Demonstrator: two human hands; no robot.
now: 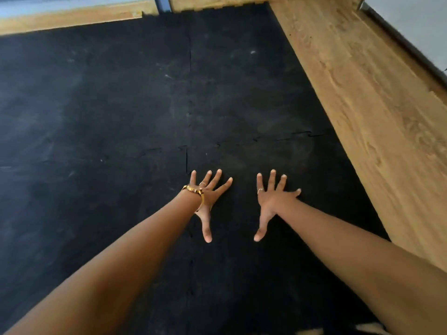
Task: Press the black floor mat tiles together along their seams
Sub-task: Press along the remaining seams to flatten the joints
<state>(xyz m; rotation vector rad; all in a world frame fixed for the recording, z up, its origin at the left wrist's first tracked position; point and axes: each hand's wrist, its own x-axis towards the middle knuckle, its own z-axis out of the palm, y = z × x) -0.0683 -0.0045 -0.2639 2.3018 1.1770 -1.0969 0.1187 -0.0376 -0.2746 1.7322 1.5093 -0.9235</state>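
Black interlocking floor mat tiles (121,105) cover most of the floor. A toothed seam (278,137) runs left to right just beyond my fingers, and a second seam (187,160) runs away from me past my left hand. My left hand (208,199), with a gold bracelet and a ring, lies flat on the near right tile with fingers spread. My right hand (272,201) lies flat on the same tile, fingers spread, a hand's width to the right. Neither hand holds anything.
Wood-look floor (362,105) borders the mat on the right and along the far edge. A wall base (411,52) runs at the far right. A dark post (161,4) stands at the far edge.
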